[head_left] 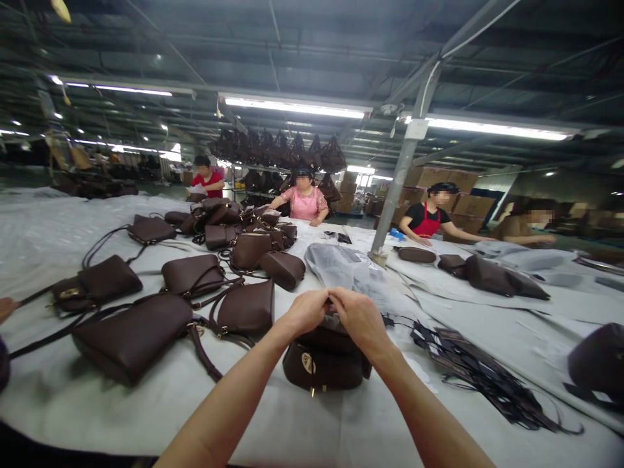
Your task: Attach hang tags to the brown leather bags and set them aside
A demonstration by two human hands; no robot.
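A small dark brown handbag (324, 367) with a gold-coloured oval emblem stands on the white-covered table in front of me. Just above it, my left hand (309, 311) and my right hand (358, 320) meet with fingers pinched together. Whatever they pinch is small and mostly hidden by the fingers; a bit of something pale and shiny shows below them. Both wrists bend inward over the top of the bag. Directly behind my hands lies a clear plastic bag (341, 263).
Several brown handbags (134, 335) with straps spread over the left side. A bundle of black tags with cords (480, 367) lies to the right. A metal post (400, 188) rises from the table. Co-workers (305, 201) stand across it; another person's hand (7, 309) holds a strap at far left.
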